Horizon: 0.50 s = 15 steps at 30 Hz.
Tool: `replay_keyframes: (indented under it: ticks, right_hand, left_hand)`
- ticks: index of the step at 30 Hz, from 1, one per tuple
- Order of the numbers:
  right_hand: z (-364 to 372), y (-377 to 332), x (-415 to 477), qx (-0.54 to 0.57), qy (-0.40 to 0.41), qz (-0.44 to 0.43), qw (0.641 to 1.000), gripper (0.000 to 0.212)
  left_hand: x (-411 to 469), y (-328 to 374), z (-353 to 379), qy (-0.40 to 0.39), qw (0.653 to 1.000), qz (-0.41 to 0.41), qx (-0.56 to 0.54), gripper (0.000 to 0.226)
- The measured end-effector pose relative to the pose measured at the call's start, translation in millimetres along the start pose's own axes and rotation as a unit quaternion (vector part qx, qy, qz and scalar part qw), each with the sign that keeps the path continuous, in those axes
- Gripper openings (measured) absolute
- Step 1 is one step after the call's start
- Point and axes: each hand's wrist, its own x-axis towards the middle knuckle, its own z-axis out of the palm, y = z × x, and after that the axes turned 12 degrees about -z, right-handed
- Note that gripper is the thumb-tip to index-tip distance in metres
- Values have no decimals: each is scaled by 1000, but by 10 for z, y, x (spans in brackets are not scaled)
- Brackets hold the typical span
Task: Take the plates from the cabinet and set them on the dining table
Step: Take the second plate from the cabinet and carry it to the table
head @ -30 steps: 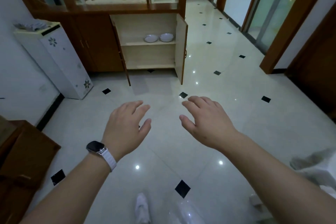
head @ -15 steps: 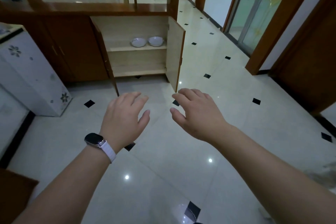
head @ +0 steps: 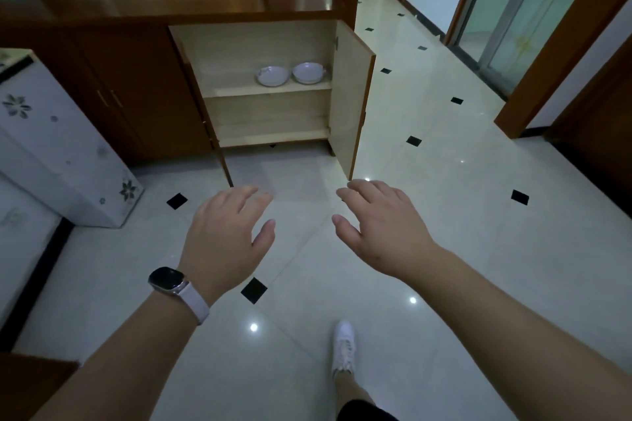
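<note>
Two white plates sit side by side on the upper shelf of the open wooden cabinet (head: 266, 113): the left plate (head: 272, 75) and the right plate (head: 308, 72). Both cabinet doors stand open, the right door (head: 352, 106) swung out toward me. My left hand (head: 225, 239), with a watch on its wrist, and my right hand (head: 383, 229) hover in front of me over the floor, fingers relaxed and spread, holding nothing. Both hands are well short of the cabinet. The dining table is not in view.
A white floral-patterned appliance (head: 65, 154) stands left of the cabinet. Glossy tiled floor (head: 444, 215) stretches ahead and to the right toward a glass sliding door (head: 533, 10). My white shoe (head: 343, 349) steps forward. A dark wooden piece (head: 27, 383) sits at the lower left.
I have walked closer to the cabinet, which now looks larger and more central. Both hands stay raised and empty in the same pose.
</note>
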Motion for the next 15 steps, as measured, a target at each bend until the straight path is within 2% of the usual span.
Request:
replay_keyframes:
  ticks: [7, 15]
  right_hand:
    - [149, 887, 977, 10, 6, -28, 1000, 49]
    - [161, 1808, 1744, 3, 9, -27, 1000, 49]
  left_hand:
    - [1188, 152, 343, -50, 998, -13, 47, 46]
    - [2314, 439, 566, -37, 998, -4, 60, 45]
